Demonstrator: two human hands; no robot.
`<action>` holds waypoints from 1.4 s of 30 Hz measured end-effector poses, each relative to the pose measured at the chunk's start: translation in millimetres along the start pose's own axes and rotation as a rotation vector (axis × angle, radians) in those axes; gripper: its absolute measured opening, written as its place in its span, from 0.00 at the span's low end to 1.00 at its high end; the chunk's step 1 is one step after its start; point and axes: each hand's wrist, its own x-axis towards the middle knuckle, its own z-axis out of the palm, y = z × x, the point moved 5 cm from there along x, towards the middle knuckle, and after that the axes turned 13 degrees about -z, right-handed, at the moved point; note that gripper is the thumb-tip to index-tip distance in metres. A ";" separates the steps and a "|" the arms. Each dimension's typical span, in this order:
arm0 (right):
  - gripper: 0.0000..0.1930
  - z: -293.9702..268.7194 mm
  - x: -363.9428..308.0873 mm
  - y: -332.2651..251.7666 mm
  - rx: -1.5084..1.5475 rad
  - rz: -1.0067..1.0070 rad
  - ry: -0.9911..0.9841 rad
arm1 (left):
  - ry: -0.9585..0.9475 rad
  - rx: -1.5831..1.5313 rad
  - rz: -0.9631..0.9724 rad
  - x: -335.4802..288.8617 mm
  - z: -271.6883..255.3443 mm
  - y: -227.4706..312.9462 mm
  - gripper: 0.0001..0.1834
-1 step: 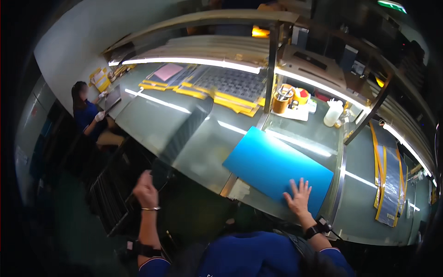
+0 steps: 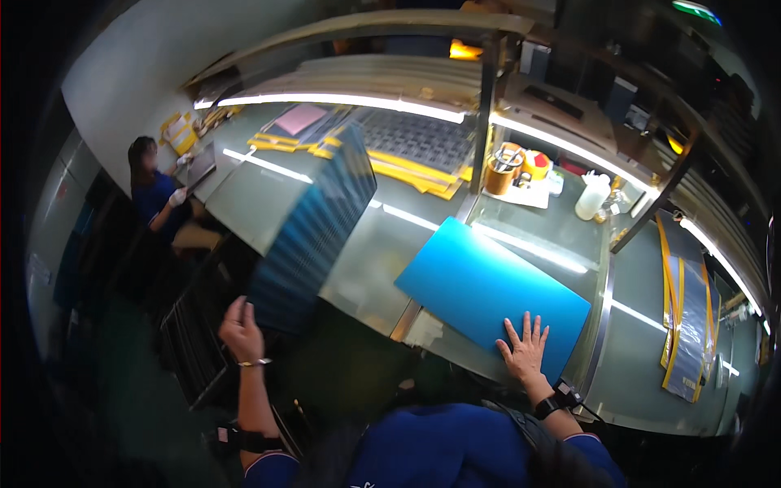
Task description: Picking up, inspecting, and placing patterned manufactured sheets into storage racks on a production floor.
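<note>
My left hand [image 2: 242, 330] pinches the near lower corner of a thin dark panel [image 2: 319, 232]. The panel stands steeply tilted over the table's front edge, its broad face showing blue and dark stripes, slightly blurred. Flat on the table lies a bright blue rectangular sheet [image 2: 480, 281], its near edge close to the table's front. My right hand [image 2: 525, 346] rests on this sheet near its right end, fingers spread and holding nothing.
Dark panels with yellow edges [image 2: 423, 150] lie at the back, a pink sheet [image 2: 299, 119] among them. Containers [image 2: 504, 167] and a white bottle [image 2: 592, 198] stand under the lit shelf. A co-worker [image 2: 159, 195] sits far left. A dark rack [image 2: 195, 350] stands below my left hand.
The dark panel has turned from nearly edge-on to show much more of its face. My left hand has shifted slightly left; my right hand stays on the blue sheet.
</note>
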 end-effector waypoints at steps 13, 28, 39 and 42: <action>0.20 -20.4 33.8 22.9 0.459 -0.096 0.021 | -0.910 -0.947 -1.556 -198.2 134.0 -71.4 0.17; 0.21 -36.9 113.8 -245.8 0.775 -0.955 -0.116 | -1.001 -1.163 -1.386 -178.4 105.8 12.7 0.03; 0.19 -37.9 115.7 -241.2 0.909 -0.944 -0.296 | -1.095 -1.241 -1.330 -180.1 94.2 9.8 0.08; 0.18 -33.4 114.1 -237.8 0.942 -0.969 -0.309 | -1.088 -1.222 -1.307 -183.1 89.9 8.7 0.12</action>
